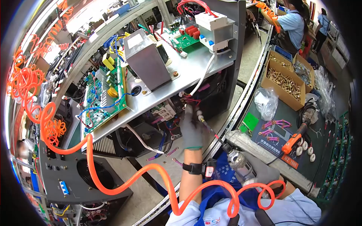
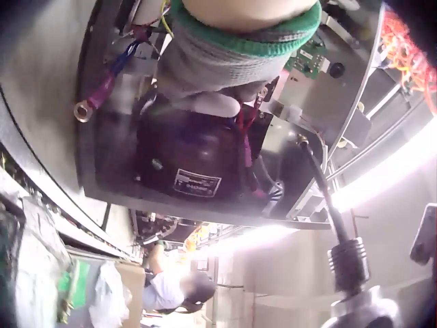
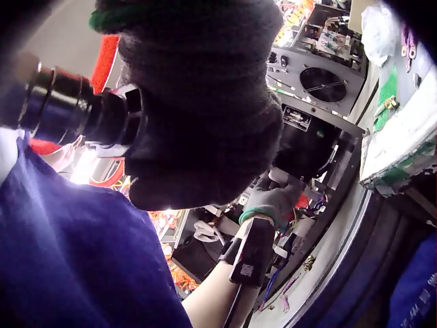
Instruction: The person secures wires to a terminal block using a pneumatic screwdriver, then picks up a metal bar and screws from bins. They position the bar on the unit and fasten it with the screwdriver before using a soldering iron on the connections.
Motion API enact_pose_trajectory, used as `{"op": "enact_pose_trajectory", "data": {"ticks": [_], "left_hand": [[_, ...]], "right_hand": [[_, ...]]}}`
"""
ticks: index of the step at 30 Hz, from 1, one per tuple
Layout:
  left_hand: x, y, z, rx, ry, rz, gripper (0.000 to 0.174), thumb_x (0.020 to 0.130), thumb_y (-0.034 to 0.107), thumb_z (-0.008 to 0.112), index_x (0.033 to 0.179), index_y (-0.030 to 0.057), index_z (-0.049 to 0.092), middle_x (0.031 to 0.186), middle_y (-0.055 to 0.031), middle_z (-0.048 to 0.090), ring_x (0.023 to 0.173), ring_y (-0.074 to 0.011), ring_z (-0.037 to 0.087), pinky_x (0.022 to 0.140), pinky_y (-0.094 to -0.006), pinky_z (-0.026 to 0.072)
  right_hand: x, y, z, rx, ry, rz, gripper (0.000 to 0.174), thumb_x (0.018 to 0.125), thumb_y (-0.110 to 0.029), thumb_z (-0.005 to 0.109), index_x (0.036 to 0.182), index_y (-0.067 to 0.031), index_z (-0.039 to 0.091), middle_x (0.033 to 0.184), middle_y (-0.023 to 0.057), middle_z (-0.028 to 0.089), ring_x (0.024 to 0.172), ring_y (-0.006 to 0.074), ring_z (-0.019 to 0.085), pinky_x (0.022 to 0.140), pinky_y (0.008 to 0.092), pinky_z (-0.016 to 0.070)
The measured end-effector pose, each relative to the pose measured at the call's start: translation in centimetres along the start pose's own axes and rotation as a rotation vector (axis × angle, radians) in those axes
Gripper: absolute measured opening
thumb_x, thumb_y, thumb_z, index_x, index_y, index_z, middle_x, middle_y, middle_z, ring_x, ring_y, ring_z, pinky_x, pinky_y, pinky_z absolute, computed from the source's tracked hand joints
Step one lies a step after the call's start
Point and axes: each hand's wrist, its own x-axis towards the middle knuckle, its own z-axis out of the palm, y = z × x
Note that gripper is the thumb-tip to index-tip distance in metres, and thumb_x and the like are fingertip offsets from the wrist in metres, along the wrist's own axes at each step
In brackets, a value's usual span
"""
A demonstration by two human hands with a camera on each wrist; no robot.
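Observation:
My left hand (image 1: pixel 191 130), in a grey glove with a green cuff, reaches into the lower bay of an upright metal chassis (image 1: pixel 181 80). Its fingertips are among red wires (image 1: pixel 193 101), beside a black part with a white label (image 2: pixel 198 183). They are partly hidden, and I cannot tell whether they pinch a wire. My right hand (image 1: pixel 264 175), also gloved, grips a silver air screwdriver (image 1: pixel 241 164) with an orange coiled hose (image 1: pixel 151 169). The driver's long bit (image 2: pixel 321 178) points up towards the chassis, its front end close beside my left hand in the head view.
A grey transformer block (image 1: pixel 145 60) and green circuit board (image 1: pixel 103 98) sit on the chassis shelf. To the right, cardboard boxes of brass screws (image 1: pixel 284 83), an orange-handled tool (image 1: pixel 296 137) and purple-sleeved leads (image 1: pixel 273 126) lie on the bench. Another black unit (image 1: pixel 83 175) stands left.

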Motion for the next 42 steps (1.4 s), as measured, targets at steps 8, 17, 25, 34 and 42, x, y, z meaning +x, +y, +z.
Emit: {"op": "enact_pose_trajectory", "data": {"ticks": [8, 17, 25, 34, 42], "left_hand": [[0.3, -0.3, -0.4, -0.067, -0.104, 0.171, 0.02, 0.089, 0.018, 0.062, 0.103, 0.0044, 0.057, 0.084, -0.0023, 0.057, 0.072, -0.0102, 0.053, 0.061, -0.0216, 0.0424], [0.1, 0.2, 0.3, 0.297, 0.0, 0.276, 0.025, 0.081, 0.022, 0.073, 0.095, 0.0035, 0.062, 0.076, -0.0013, 0.061, 0.062, -0.0075, 0.053, 0.055, -0.0208, 0.0424], [-0.6, 1.0, 0.2, 0.393, -0.101, 0.318, 0.023, 0.085, 0.019, 0.067, 0.099, 0.0011, 0.062, 0.079, -0.0017, 0.061, 0.065, -0.0066, 0.053, 0.058, -0.0208, 0.0432], [-0.2, 0.4, -0.1, 0.445, -0.12, 0.382, 0.022, 0.087, 0.015, 0.062, 0.102, -0.0005, 0.062, 0.081, -0.0012, 0.061, 0.069, -0.0064, 0.053, 0.062, -0.0198, 0.0426], [0.5, -0.6, 0.0, 0.524, -0.012, 0.504, 0.018, 0.086, 0.013, 0.065, 0.097, 0.0002, 0.062, 0.078, -0.0009, 0.059, 0.063, -0.0055, 0.05, 0.057, -0.0204, 0.0412]], "right_hand": [[0.8, 0.7, -0.3, 0.042, -0.028, 0.035, 0.083, 0.065, -0.028, 0.08, 0.13, -0.0035, 0.034, 0.084, 0.0037, 0.055, 0.073, 0.0111, 0.053, 0.067, 0.029, 0.0442], [2.8, 0.0, 0.2, 0.133, -0.025, -0.026, 0.083, 0.065, -0.025, 0.08, 0.132, -0.0045, 0.035, 0.088, 0.0044, 0.055, 0.078, 0.012, 0.054, 0.07, 0.0297, 0.0458], [3.6, 0.1, 0.4, 0.205, -0.017, -0.038, 0.076, 0.066, -0.016, 0.076, 0.129, -0.0046, 0.036, 0.086, 0.0055, 0.056, 0.076, 0.0128, 0.055, 0.067, 0.0301, 0.0466], [3.7, 1.1, 0.5, 0.2, -0.025, -0.073, 0.083, 0.065, -0.018, 0.078, 0.132, -0.0039, 0.033, 0.09, 0.0046, 0.055, 0.078, 0.0129, 0.055, 0.07, 0.0305, 0.0465], [3.5, 1.7, 0.7, 0.2, -0.016, -0.097, 0.085, 0.066, -0.021, 0.079, 0.134, -0.0044, 0.031, 0.091, 0.0041, 0.053, 0.08, 0.0129, 0.054, 0.071, 0.0311, 0.0461]]}}
